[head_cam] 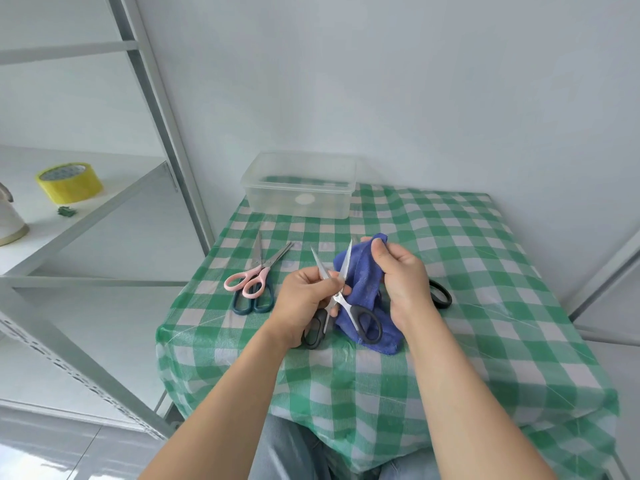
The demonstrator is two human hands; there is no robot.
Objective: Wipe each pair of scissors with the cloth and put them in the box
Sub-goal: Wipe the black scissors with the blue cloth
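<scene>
My left hand [304, 299] grips a pair of black-handled scissors [367, 320] near the pivot, blades spread and pointing up and away. My right hand [401, 271] holds a blue cloth [360, 289] pinched around the right blade; the cloth hangs down to the table. A clear plastic box [299, 185], with nothing visible inside, stands at the table's back left. Pink-handled scissors [252, 275] lie crossed over dark-blue-handled scissors [254, 299] to the left of my hands. A black scissor handle [441, 294] shows behind my right wrist.
The small table wears a green and white checked cover [467, 254]. A grey metal shelf [104, 202] stands at the left, with a yellow tape roll [69, 183] on it. White walls close off the back and right.
</scene>
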